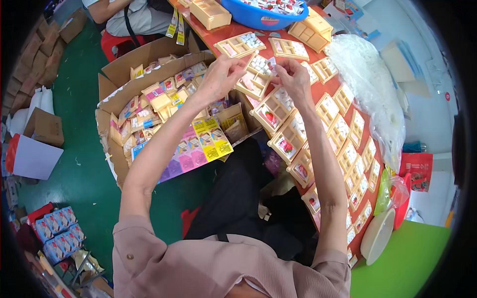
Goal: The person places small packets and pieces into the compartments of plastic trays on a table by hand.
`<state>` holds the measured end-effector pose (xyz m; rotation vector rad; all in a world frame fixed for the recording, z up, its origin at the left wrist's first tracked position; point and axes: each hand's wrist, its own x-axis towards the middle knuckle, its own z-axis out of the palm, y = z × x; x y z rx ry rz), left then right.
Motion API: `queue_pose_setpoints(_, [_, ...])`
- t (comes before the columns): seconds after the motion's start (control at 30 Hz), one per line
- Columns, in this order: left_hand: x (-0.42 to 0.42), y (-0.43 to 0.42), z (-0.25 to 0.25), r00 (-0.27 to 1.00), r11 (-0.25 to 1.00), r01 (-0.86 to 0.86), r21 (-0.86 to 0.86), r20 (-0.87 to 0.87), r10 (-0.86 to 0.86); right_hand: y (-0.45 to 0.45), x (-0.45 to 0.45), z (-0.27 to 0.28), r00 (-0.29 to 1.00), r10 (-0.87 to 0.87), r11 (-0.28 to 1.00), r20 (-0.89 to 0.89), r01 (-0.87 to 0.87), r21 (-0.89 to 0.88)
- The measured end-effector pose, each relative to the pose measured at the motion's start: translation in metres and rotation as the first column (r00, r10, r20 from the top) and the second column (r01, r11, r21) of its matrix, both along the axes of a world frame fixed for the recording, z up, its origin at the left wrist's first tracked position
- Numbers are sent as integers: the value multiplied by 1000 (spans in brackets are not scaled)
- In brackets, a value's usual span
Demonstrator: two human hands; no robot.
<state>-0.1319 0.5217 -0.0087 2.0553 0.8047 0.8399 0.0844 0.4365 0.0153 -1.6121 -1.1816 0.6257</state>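
Note:
A pale compartment tray (254, 83) lies at the table's left edge, with small white pieces in its far compartment and something pink in a nearer one. My left hand (221, 78) is at the tray's left side, thumb and fingers pinched together; what they hold, if anything, is too small to make out. On the other side, my right hand (294, 79) pinches a small whitish packet (272, 62) over the tray's right edge. Closer to me stands another tray (272, 110) with a strawberry picture and white pieces.
Rows of similar trays (334, 130) cover the red table. A blue basin (266, 20) of small packets stands at the far end. To my left, an open cardboard box (112, 107) holds many packaged trays. Clear plastic sheeting (365, 89) lies along the right. Another person (144, 20) sits beyond.

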Motion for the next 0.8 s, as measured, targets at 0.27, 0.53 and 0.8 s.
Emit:
queue_pose_setpoints(0.27, [-15,-14,5,982,969,156,189,-133,-132,-13,14,2,994,-9,999,105,6,34])
queue_pose_setpoints(0.53, [-10,-15,-8,988,968,152,199,-50,-145,-26,-13,8,938,70,972,340,-141,188])
queue_pose_setpoints(0.8, [-12,-17,-4,989,982,146,119,-17,-145,-27,-51,6,468,178,859,866,-503,95])
